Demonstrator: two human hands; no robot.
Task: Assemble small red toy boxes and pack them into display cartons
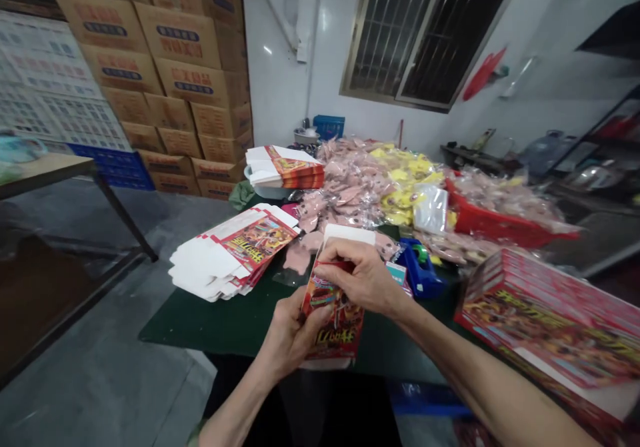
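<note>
I hold a small red printed carton (pixel 334 327) upright over the near edge of a dark green table (pixel 225 320). My left hand (pixel 290 330) grips its left side from below, fingers wrapped round it. My right hand (pixel 363 275) pinches the carton's top edge, where a white flap (pixel 350 234) stands open. Just behind the carton lie pink packets in clear wrappers (pixel 345 190).
A fanned stack of flat unfolded cartons (pixel 233 250) lies at left, another stack (pixel 285 166) sits farther back. Yellow packets (pixel 405 187), a red basket (pixel 495 224), a blue tape dispenser (pixel 420 270), and filled red boxes (pixel 550 320) crowd the right. Cardboard boxes (pixel 170 67) are stacked against the wall.
</note>
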